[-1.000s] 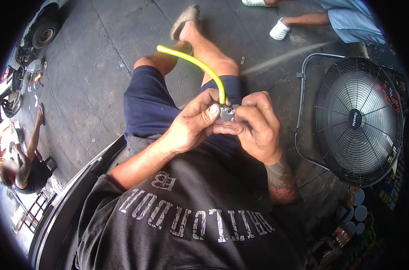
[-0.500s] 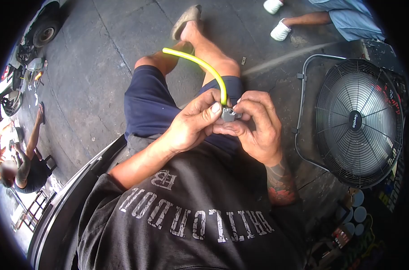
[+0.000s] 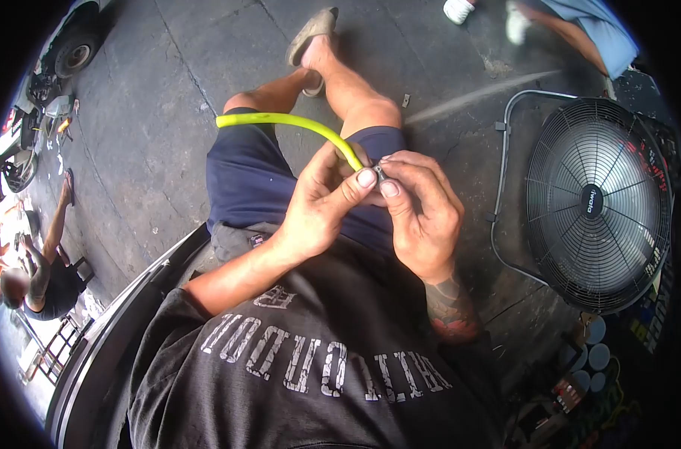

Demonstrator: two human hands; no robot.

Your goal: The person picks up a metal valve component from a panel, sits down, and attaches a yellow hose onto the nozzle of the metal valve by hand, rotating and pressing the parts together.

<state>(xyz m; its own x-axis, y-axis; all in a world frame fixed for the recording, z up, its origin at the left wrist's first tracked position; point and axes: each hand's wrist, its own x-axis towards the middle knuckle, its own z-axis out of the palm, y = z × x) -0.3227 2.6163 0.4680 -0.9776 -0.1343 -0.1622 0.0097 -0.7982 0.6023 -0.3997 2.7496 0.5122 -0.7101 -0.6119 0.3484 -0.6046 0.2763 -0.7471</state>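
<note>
Mid-frame, the left hand [image 3: 318, 209] grips the yellow tube [image 3: 284, 118] near its end, while the right hand [image 3: 428, 217] pinches a small metal part [image 3: 379, 173] there. The step looks like fine work on that part; it seems to call for a steady hold and small finger movements. Below spreads a dark, scuffed floor [image 3: 153, 150], with a fan [image 3: 593, 200] at right, a wheel [image 3: 74, 60] upper left and another person [image 3: 54, 278] at left.

I log one passage: floor [image 3: 475, 142] between right hand [image 3: 426, 206] and fan frame [image 3: 496, 172]. Obstructions: fan [image 3: 593, 202], right side; yellow-green tube [image 3: 280, 119], arched above the left thigh [image 3: 243, 161].
</note>
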